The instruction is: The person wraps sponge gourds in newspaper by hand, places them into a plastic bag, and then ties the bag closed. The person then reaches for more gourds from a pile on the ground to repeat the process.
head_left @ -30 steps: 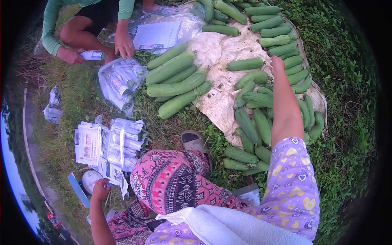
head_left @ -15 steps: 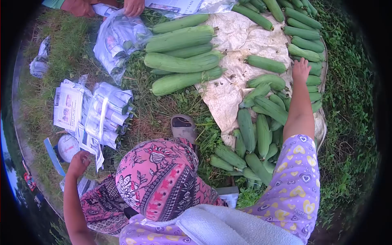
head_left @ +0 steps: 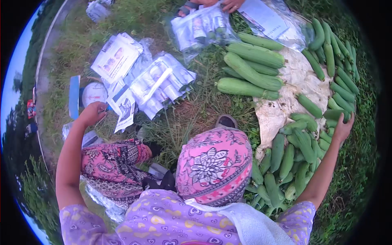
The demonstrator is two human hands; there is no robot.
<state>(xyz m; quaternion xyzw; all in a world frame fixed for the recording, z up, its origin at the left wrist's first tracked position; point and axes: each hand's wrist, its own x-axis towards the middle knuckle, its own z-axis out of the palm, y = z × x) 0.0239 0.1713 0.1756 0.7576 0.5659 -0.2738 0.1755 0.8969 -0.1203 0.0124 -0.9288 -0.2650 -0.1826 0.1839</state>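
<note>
My left hand (head_left: 93, 113) reaches out to the left and rests beside a round white scale (head_left: 94, 94), at the edge of a loose newspaper sheet (head_left: 124, 107). Its fingers are curled and I cannot tell whether they hold anything. My right hand (head_left: 342, 128) is stretched out to the right, fingers apart, over the far edge of a pile of green gourds (head_left: 300, 143) lying on a pale sheet (head_left: 277, 116). It holds nothing. A pink patterned head cover (head_left: 214, 163) hides the ground in front of me.
Several big gourds (head_left: 249, 73) lie on the grass in the middle. Paper-wrapped gourds in plastic bags (head_left: 161, 83) and a newspaper stack (head_left: 116, 55) lie to the left. Another person's hands (head_left: 228, 5) hold a bag (head_left: 202, 26) at the top. A sandal (head_left: 226, 121) lies nearby.
The view has swung to the right and tilted. My right hand has moved from the middle of the gourd pile to its outer edge. My left hand stays by the scale.
</note>
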